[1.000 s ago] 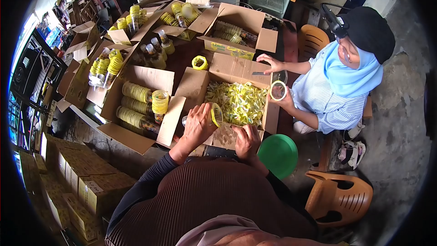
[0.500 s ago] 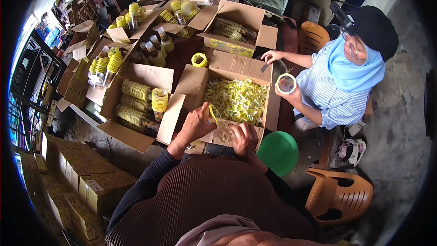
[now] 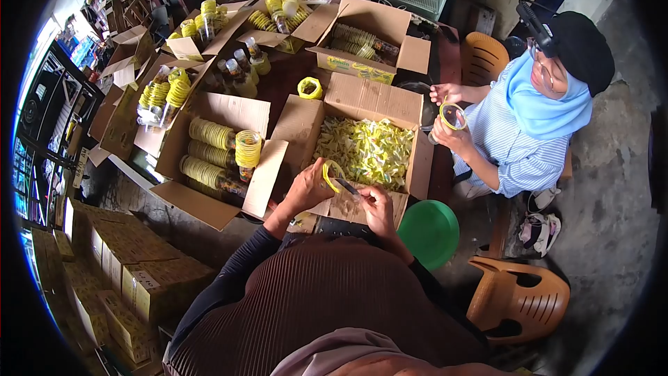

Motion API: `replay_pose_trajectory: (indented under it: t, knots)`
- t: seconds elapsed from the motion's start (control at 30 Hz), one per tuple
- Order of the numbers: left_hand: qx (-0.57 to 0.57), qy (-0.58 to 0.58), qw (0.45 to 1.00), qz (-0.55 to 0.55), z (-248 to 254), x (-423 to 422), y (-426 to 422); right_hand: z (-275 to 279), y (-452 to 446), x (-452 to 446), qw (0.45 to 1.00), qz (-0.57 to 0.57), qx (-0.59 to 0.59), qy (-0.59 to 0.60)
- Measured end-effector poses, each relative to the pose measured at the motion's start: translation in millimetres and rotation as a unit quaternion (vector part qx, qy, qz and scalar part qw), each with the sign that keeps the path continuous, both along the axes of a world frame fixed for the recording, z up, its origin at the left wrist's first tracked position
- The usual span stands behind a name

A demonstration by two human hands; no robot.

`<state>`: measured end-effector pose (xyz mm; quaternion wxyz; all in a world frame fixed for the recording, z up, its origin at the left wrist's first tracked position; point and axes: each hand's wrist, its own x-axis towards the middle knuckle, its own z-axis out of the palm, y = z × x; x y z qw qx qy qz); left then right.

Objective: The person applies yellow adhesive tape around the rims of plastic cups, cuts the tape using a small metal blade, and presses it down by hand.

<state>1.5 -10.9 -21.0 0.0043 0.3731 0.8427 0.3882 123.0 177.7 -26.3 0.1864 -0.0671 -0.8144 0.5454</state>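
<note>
Potentially, the dark blade [image 3: 347,187] gripped in my right hand [image 3: 378,209] could skid under too much pressure and nick my left hand [image 3: 309,189], clamped on the yellow-rimmed cup [image 3: 327,177] above the carton's near flap [image 3: 348,207].

The cup rim [image 3: 326,175] is yellow, the scraps [image 3: 365,151] are yellow and white. The box [image 3: 376,102] is brown, the basin [image 3: 429,235] green; the shirt [image 3: 541,158] has blue-white stripes.
</note>
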Motion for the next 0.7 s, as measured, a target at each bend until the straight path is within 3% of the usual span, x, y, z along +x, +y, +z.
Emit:
replay_pose_trajectory:
  t: [0.13,0.2,0.47,0.63,0.7]
  knots:
    - [-0.017,-0.072,0.997,0.004,-6,-2,0,16,-3,7,0.998,-0.053,0.007,0.013]
    - [-0.012,-0.073,0.997,0.0,-3,-2,-1,31,4,8,0.98,-0.075,0.172,0.06]
    - [-0.05,-0.027,0.998,-0.005,24,8,4,36,7,12,0.933,-0.047,0.35,0.074]
    - [-0.005,-0.201,0.979,-0.046,31,2,4,38,3,16,0.897,-0.078,0.417,0.129]
    - [0.008,-0.197,0.978,-0.069,42,6,7,36,3,14,0.894,-0.079,0.422,0.126]
